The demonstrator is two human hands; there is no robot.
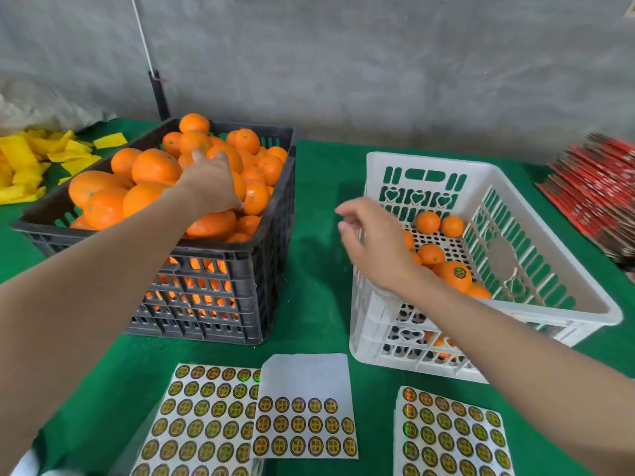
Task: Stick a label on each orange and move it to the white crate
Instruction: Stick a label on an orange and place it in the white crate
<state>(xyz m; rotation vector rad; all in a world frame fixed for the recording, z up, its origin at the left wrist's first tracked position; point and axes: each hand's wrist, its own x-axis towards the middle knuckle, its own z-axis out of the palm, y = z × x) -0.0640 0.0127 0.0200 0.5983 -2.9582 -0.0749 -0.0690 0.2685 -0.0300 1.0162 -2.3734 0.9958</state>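
Pick-up step, by my reading: left hand point(209, 182) rests on oranges point(154, 166) piled in black crate point(240, 269); its fingers mostly hidden, grip cannot tell. Right hand point(374, 245) hovers at near wall of white crate point(515, 187), fingers loosely curled, apart, nothing seen held. Next move needs one orange lifted, then label peeled from label sheets point(304, 427) on worktop point(319, 201). Labelled orange point(458, 274) lies in white crate. Label print gold on dark, unreadable.

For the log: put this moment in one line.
left hand: on oranges in black crate | right hand: beside white crate, hold unclear
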